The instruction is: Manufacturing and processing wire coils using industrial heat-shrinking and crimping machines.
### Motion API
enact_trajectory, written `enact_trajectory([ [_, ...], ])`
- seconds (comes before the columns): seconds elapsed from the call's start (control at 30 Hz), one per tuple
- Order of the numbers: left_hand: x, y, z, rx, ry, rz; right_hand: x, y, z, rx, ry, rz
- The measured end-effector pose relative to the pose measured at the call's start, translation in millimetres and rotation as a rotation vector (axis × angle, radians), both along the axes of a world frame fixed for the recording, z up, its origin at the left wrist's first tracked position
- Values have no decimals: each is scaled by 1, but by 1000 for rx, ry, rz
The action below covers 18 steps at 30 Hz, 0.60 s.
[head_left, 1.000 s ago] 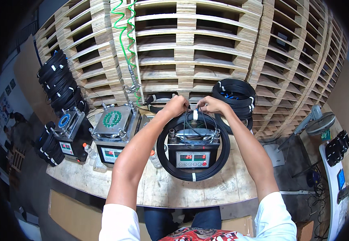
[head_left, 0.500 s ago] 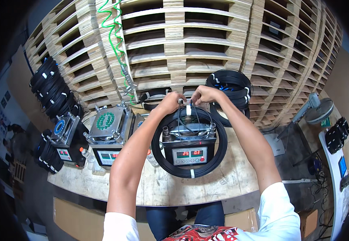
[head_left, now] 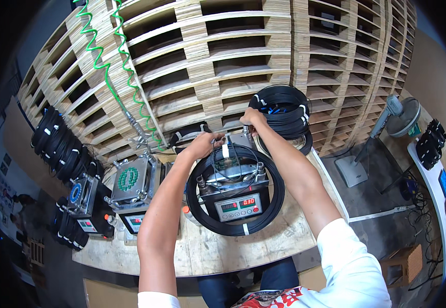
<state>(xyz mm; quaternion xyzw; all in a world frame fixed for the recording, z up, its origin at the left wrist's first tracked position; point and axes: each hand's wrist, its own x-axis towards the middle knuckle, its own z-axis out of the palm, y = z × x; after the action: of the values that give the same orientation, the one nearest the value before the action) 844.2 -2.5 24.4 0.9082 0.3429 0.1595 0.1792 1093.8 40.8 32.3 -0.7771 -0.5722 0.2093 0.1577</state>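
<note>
A large black cable coil [head_left: 234,226] lies flat on the wooden table [head_left: 202,251], ringing a small grey machine with a red digital readout [head_left: 235,205] at the middle of the view. White ties bind the coil at its 12 o'clock and 6 o'clock points. The left hand [head_left: 202,143] rests on the coil's rim at about 11 o'clock, its fingers curled over the black strands and some thin wire there; they look clenched on the coil, though the exact grip is too small to make out. The right hand [head_left: 251,118] reaches beyond the coil at 1 o'clock, to the near edge of a stack of finished black coils [head_left: 282,110] that stands against the pallets; its fingers are bent at the stack's edge, and I cannot tell whether they grip anything.

At 9 o'clock from the coil stands a second machine with a green spiral on its top plate [head_left: 129,179], and farther out at 9 o'clock a third one with a blue ring [head_left: 76,194]. A green spiral hose [head_left: 112,61] hangs down at 11 o'clock. Stacked wooden pallets [head_left: 223,61] fill the view from 10 to 2 o'clock. More black coils [head_left: 58,146] hang at far 9 o'clock. At 3 o'clock a standing fan [head_left: 394,113] is on the floor.
</note>
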Motion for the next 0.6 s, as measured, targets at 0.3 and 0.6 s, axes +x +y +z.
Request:
enact_trajectory([
  [0.3, -17, -24, 23, 257, 281, 144, 30, -41, -28, 35, 1190, 182],
  [0.6, -2, -9, 18, -21, 173, 63, 53, -32, -50, 275, 1291, 345],
])
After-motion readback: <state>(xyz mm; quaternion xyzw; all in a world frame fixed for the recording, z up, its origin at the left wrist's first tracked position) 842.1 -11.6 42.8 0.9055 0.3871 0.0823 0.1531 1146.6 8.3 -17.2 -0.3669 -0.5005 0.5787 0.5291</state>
